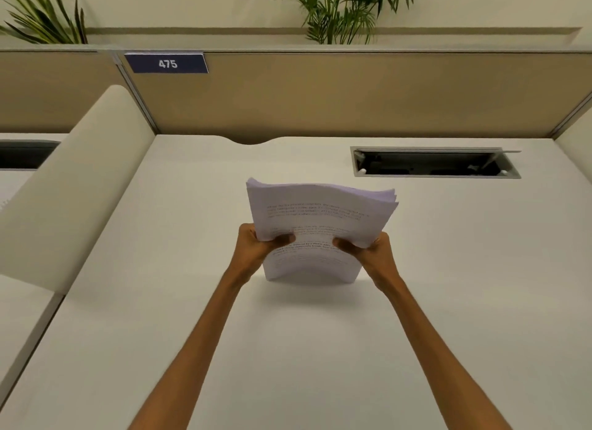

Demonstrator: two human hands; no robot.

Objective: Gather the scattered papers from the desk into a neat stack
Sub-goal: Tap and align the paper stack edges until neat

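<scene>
A stack of white printed papers [317,215] stands nearly upright at the middle of the white desk [198,301], its lower edge resting on or just above the desk surface. The sheets bow slightly and their top edges are a little uneven. My left hand [256,243] grips the stack's left side, thumb across the front page. On the right side my right hand [371,250] holds it the same way. No loose sheets lie elsewhere on the desk.
An open cable hatch [435,162] is set into the desk at the back right. A tan partition [320,93] with a "475" sign [166,63] closes the back. A cream divider panel [73,186] stands at the left. Plants rise behind the partition.
</scene>
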